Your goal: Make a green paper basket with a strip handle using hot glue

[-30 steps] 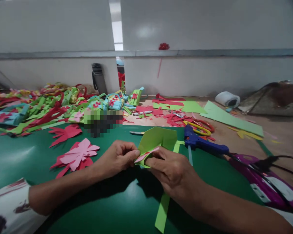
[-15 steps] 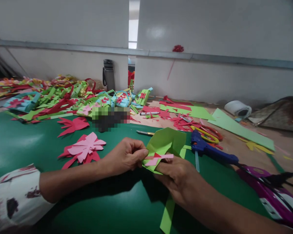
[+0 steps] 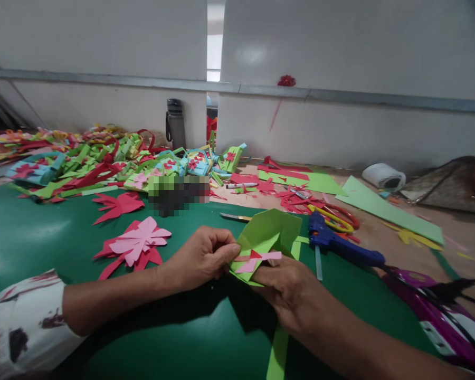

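Note:
Both hands hold a folded light-green paper piece (image 3: 275, 228) above the green mat. My left hand (image 3: 210, 254) pinches its left edge between thumb and fingers. My right hand (image 3: 287, 282) grips it from the right, some fingers inside the fold and out of sight. Pink paper strips (image 3: 271, 256) and a small red paper triangle lie against the front of the folded piece. A long green paper strip (image 3: 279, 351) runs below my right hand. To the left, a pink paper flower (image 3: 142, 240) rests on red petal shapes, with another red paper cutout (image 3: 119, 205) behind.
A blue glue gun (image 3: 340, 245) lies right of my hands, near yellow-handled scissors (image 3: 336, 221) and a purple-and-white device (image 3: 427, 301). A knife blade (image 3: 233, 216) points left behind the paper. Paper crafts (image 3: 87, 155) are heaped at back left beside a grey bottle (image 3: 177, 126).
Both hands keep their hold on the folded green paper, almost still. The long green strip beneath my right hand has swung slightly to the right.

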A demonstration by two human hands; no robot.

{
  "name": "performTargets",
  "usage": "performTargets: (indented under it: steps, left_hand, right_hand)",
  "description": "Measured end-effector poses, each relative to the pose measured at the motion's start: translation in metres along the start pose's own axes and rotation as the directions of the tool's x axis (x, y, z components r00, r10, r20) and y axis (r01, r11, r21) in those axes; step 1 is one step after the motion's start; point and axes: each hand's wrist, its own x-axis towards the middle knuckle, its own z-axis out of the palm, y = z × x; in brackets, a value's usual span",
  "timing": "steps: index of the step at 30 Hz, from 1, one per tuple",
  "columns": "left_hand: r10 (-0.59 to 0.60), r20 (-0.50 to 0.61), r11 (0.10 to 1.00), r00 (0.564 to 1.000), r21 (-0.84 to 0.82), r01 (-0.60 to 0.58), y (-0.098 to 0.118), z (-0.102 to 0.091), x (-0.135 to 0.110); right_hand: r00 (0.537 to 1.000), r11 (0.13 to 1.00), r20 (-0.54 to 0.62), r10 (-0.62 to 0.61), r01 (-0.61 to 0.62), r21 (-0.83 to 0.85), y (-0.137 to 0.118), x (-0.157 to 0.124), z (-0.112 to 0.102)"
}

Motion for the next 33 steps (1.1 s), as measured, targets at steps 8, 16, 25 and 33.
performTargets:
  steps: [8, 16, 25, 33]
  left_hand:
    - [0.023, 0.018, 1.0, 1.0, 0.006, -0.023, -0.003, -0.001, -0.001]
    - [0.045, -0.017, 0.999, 0.999, -0.022, -0.045, -0.005, -0.003, 0.002]
    - [0.051, 0.031, 0.986, 0.998, -0.163, -0.045, -0.019, -0.01, 0.009]
    - [-0.022, 0.054, 0.982, 0.998, -0.189, 0.032, -0.022, -0.01, 0.009]
  right_hand:
    - [1.0, 1.0, 0.015, -0.011, 0.011, 0.011, -0.001, 0.001, -0.003]
    - [0.991, 0.984, -0.108, -0.078, 0.06, -0.166, -0.003, -0.002, 0.005]
    - [0.809, 0.678, -0.232, -0.54, 0.255, -0.689, -0.024, -0.02, -0.001]
    - [0.794, 0.643, -0.239, -0.559, 0.233, -0.73, -0.031, -0.033, 0.005]
